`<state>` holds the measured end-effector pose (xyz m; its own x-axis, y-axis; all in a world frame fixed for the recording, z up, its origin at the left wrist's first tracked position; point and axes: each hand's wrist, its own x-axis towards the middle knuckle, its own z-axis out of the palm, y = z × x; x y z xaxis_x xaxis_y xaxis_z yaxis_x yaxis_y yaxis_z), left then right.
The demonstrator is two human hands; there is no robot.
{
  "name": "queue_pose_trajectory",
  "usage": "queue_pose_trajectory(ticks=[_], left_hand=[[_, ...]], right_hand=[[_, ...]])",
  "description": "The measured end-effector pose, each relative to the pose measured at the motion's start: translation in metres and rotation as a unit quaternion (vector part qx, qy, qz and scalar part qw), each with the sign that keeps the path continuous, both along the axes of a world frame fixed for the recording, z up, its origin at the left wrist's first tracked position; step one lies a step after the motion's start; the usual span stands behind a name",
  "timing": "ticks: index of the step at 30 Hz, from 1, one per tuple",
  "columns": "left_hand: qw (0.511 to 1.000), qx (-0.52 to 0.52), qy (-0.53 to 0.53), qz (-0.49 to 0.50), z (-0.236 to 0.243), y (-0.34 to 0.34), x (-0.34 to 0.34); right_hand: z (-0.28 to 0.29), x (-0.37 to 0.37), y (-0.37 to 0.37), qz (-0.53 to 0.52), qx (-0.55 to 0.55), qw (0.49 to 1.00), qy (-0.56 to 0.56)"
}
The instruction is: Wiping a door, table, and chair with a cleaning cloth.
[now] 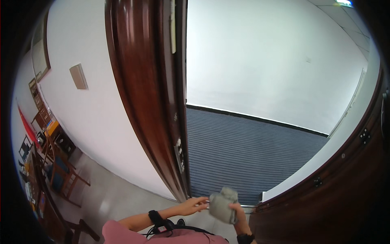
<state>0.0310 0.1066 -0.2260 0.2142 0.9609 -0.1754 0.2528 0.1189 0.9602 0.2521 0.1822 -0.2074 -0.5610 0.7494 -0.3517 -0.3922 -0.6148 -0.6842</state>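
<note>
A grey-green folded cloth, slightly blurred, is gripped in my right hand in front of my body. My right fingers wrap its right side. My left hand reaches in from the left with fingers drawn together at the cloth's left edge. A small pale, shiny bit shows at those fingertips, too small to name. Both hands are low in the doorway, between the dark wooden door frame and the open brown door.
Beyond the doorway lies blue-grey striped carpet before a white wall. A metal strike plate sits in the frame's edge. At left stand a wooden chair and a cluttered desk. A beige box hangs on the near wall.
</note>
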Motion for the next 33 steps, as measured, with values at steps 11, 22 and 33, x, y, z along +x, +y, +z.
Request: queue_pose_trajectory(ticks=[11,22,33], left_hand=[[0.909,0.261,0.326,0.013,0.054,-0.079,-0.107],[0.552,0.490,0.586,0.333,0.191,-0.005,-0.088],[0.442,0.422,0.664,0.430,0.183,0.073,-0.084]], right_hand=[[0.301,-0.202,0.102,0.000,0.528,0.832,0.171],[0.083,-0.244,0.108,-0.137,0.734,0.665,0.004],[0.156,-0.223,0.156,0.049,0.533,0.834,0.135]])
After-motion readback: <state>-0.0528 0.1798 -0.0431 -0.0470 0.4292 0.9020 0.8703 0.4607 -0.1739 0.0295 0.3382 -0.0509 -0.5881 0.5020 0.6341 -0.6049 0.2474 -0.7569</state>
